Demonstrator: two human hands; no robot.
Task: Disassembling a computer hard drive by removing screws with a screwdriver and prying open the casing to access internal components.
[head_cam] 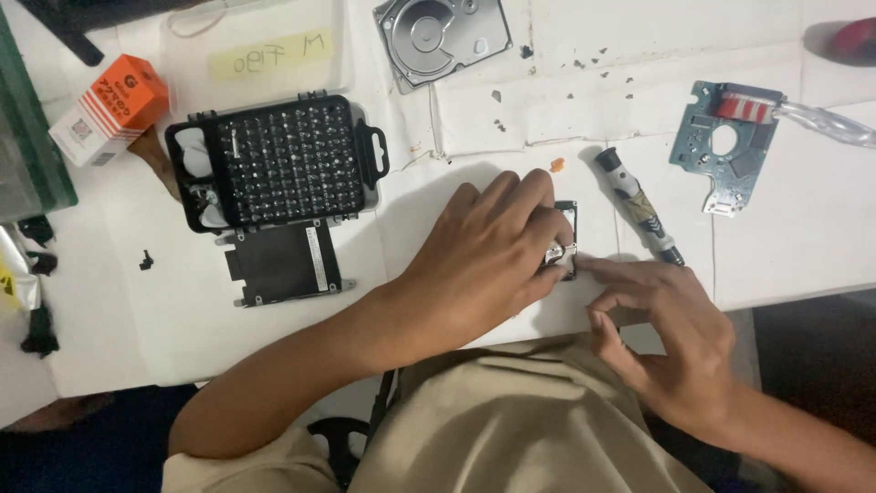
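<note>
Near the tabletop's front edge the left hand covers a small drive, fingers curled on it; the right hand pinches its corner narrowly; a slip could flick loose parts onto the floor

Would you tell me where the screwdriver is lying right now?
In the head view, the screwdriver lies on the white table, right of centre, between the left hand and the blue circuit board.
</note>
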